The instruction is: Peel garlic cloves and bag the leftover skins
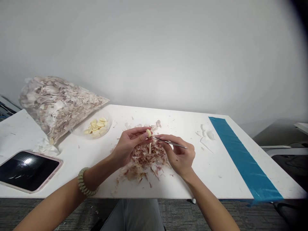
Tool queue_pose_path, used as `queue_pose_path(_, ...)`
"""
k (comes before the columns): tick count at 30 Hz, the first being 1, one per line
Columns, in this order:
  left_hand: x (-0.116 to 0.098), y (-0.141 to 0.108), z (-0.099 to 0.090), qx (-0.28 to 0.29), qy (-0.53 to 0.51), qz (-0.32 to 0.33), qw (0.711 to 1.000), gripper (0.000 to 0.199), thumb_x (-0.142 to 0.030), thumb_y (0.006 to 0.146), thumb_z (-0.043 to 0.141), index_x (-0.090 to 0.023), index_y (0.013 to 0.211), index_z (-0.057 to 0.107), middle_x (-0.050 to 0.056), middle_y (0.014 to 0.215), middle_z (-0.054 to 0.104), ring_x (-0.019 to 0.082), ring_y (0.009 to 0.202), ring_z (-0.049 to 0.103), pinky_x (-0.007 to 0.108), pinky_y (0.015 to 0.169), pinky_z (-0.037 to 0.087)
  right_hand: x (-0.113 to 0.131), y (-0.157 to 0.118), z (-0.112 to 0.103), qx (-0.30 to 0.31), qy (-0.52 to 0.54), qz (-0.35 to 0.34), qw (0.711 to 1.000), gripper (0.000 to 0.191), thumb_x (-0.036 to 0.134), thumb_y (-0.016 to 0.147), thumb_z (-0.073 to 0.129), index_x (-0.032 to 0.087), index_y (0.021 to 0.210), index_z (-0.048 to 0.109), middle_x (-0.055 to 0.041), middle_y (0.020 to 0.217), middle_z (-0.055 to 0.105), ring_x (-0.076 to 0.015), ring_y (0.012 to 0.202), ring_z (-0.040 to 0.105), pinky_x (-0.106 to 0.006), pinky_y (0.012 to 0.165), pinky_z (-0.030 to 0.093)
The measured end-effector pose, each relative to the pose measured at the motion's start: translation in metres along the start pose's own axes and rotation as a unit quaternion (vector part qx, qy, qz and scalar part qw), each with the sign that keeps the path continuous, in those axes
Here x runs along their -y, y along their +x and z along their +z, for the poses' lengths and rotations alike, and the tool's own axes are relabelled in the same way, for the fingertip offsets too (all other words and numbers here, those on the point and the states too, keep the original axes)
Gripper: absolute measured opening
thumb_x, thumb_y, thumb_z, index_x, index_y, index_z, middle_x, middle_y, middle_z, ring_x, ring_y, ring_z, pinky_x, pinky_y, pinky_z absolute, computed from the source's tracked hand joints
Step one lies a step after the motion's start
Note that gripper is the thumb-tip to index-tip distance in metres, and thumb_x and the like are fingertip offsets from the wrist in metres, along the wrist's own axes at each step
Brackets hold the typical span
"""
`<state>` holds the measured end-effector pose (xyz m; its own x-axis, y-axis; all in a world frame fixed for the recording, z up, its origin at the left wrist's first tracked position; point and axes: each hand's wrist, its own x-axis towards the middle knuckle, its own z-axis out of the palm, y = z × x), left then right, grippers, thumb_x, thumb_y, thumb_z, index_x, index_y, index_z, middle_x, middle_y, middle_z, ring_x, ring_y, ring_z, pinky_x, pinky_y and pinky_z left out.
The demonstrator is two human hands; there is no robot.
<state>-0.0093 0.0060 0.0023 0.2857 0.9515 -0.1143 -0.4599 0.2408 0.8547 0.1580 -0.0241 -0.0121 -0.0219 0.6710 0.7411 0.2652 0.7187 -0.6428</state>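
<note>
Between the thumb and fingers of my left hand [128, 144] is a pale garlic clove [149, 133]. My right hand [179, 154] grips a pair of metal tweezers [172, 143], whose tips reach the clove's lower right side. Both hands are above a pile of reddish-brown garlic skins [146, 160] on the white table. To the left, a clear round bowl [107, 123] holds several peeled garlic cloves [96, 126].
A large clear bag of garlic skins [57, 99] leans at the back left, beside the bowl. A tablet [29, 170] and crumpled tissue [45, 147] lie at the left. White garlic skin scraps [207, 132] and blue tape [240, 157] are at the right. A wall stands behind.
</note>
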Motion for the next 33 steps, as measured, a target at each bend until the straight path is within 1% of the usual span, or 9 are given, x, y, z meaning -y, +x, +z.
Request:
queue_pose_path(7,0.0001,0.0020,-0.0010,0.027,-0.027,-0.046,0.998,0.017,-0.020,0.071,0.075,-0.014,0.087,0.074,0.002,0.084,0.069,0.008,0.079,0.064,0.017,0.077,0.054,0.0038,0.0045,-0.0008,-0.004,-0.043,-0.056,0.997,0.030,0.002,0.079,0.059,0.021,0.102,0.066,-0.0040,0.095,0.072,-0.0178,0.087,0.069,-0.031,0.072,0.061)
queue_pose_path(13,-0.0018,0.0027,-0.0023,0.021,-0.033,-0.078,0.996,0.019,-0.022,0.068,0.078,-0.014,0.085,0.074,0.001,0.084,0.067,0.007,0.075,0.063,0.014,0.075,0.054,0.0053,0.0051,-0.0019,0.016,-0.060,-0.060,0.996,0.030,0.000,0.078,0.061,0.020,0.099,0.065,-0.0036,0.093,0.072,-0.0166,0.085,0.069,-0.028,0.073,0.061)
queue_pose_path(16,-0.0019,0.0028,-0.0028,0.024,-0.030,-0.079,0.996,0.018,-0.021,0.068,0.077,-0.014,0.084,0.074,0.001,0.085,0.067,0.007,0.076,0.064,0.015,0.075,0.054,0.0056,0.0045,-0.0027,0.012,-0.070,-0.060,0.996,0.030,0.000,0.078,0.062,0.021,0.100,0.065,-0.0026,0.094,0.072,-0.0152,0.083,0.069,-0.027,0.074,0.061)
queue_pose_path(19,-0.0021,0.0028,-0.0030,0.024,-0.028,-0.078,0.996,0.018,-0.021,0.068,0.077,-0.014,0.085,0.074,0.002,0.086,0.067,0.008,0.077,0.064,0.015,0.076,0.055,0.0050,0.0046,-0.0033,0.008,-0.058,-0.060,0.996,0.031,-0.001,0.078,0.061,0.020,0.100,0.064,-0.0032,0.094,0.072,-0.0157,0.086,0.069,-0.028,0.074,0.060)
queue_pose_path(27,-0.0024,0.0038,-0.0025,0.025,-0.028,-0.084,0.996,0.018,-0.020,0.068,0.077,-0.014,0.085,0.074,0.002,0.084,0.067,0.008,0.076,0.064,0.015,0.075,0.055,0.0044,0.0043,-0.0027,0.011,-0.058,-0.055,0.997,0.030,0.000,0.078,0.061,0.020,0.101,0.064,-0.0025,0.095,0.072,-0.0150,0.085,0.069,-0.028,0.074,0.061)
queue_pose_path(33,-0.0020,0.0044,-0.0040,0.029,-0.025,-0.080,0.996,0.018,-0.020,0.068,0.077,-0.014,0.085,0.074,0.001,0.083,0.067,0.008,0.076,0.064,0.017,0.076,0.055,0.0036,0.0052,-0.0047,0.023,-0.051,-0.052,0.997,0.029,0.000,0.079,0.059,0.019,0.100,0.064,-0.0039,0.095,0.071,-0.0164,0.089,0.068,-0.029,0.073,0.060)
